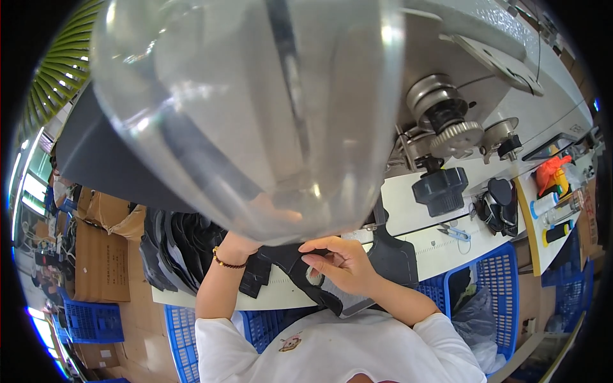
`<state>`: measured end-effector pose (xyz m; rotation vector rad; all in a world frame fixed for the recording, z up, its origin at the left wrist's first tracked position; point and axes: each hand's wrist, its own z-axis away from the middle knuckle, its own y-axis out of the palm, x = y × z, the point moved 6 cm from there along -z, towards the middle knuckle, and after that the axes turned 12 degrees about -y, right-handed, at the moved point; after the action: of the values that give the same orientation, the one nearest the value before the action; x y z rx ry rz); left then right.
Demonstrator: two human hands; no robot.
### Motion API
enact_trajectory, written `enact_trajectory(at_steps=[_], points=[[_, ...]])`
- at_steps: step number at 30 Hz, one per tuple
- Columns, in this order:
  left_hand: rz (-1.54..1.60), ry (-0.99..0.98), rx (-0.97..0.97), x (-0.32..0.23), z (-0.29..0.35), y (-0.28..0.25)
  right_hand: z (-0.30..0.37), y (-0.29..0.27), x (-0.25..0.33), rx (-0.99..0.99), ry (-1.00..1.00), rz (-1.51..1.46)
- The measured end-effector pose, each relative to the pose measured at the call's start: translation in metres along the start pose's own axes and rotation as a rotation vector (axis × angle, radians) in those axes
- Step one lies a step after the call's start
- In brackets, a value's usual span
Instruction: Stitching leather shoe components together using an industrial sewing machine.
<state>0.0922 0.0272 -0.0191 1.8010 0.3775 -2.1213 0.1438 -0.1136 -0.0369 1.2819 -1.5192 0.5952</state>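
Observation:
A black fabric piece [294, 263] with grey parts lies at the near edge of the table, partly over my lap. My right hand [348, 265] is closed on it, with thumb and forefinger curled about its upper edge. A bent clear plastic shield [249, 127] of a sewing machine hangs over the work. Behind its lower edge is my left hand [271, 209], a beaded bracelet on its wrist; its fingers blur through the plastic, so their grip does not show. Another dark piece [394, 255] lies right of my right hand.
The sewing machine [543, 96] has metal dials and a black knob [440, 191] at right. Small blue snips [454, 232] lie on the white table. Stacked black pieces [179, 249] stand at left. Blue baskets [501, 274] and a cardboard box [102, 262] flank me. Thread spools [557, 233] stand far right.

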Motion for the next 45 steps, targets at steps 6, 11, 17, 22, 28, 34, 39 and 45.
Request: enact_trajectory(at_steps=[6, 11, 17, 22, 28, 34, 39, 45], points=[[0.037, 0.079, 0.033, 0.0, -0.002, -0.006, -0.001, 0.004, -0.003, -0.059, -0.048, -0.046], [-0.076, 0.117, -0.009, -0.006, -0.008, -0.011, -0.007, 0.003, -0.003, -0.096, -0.079, -0.044], [-0.037, 0.1, 0.043, -0.017, -0.013, -0.001, -0.014, -0.001, -0.007, -0.148, -0.097, -0.038], [0.167, 0.148, 0.149, 0.026, -0.034, -0.043, -0.021, 0.002, -0.004, -0.148, -0.088, -0.051], [-0.516, 0.371, -0.114, 0.051, -0.046, -0.082, -0.032, 0.0, 0.004, -0.2, -0.191, -0.01], [-0.538, 0.609, -0.094, 0.016, -0.033, -0.05, -0.032, -0.01, 0.01, -0.193, -0.201, 0.185], [-0.541, 0.564, -0.07, 0.02, -0.021, -0.039, -0.026, -0.003, 0.005, -0.177, -0.155, 0.192], [-0.595, 0.312, -0.201, 0.014, -0.027, -0.022, -0.024, -0.004, -0.003, -0.236, -0.189, 0.052]])
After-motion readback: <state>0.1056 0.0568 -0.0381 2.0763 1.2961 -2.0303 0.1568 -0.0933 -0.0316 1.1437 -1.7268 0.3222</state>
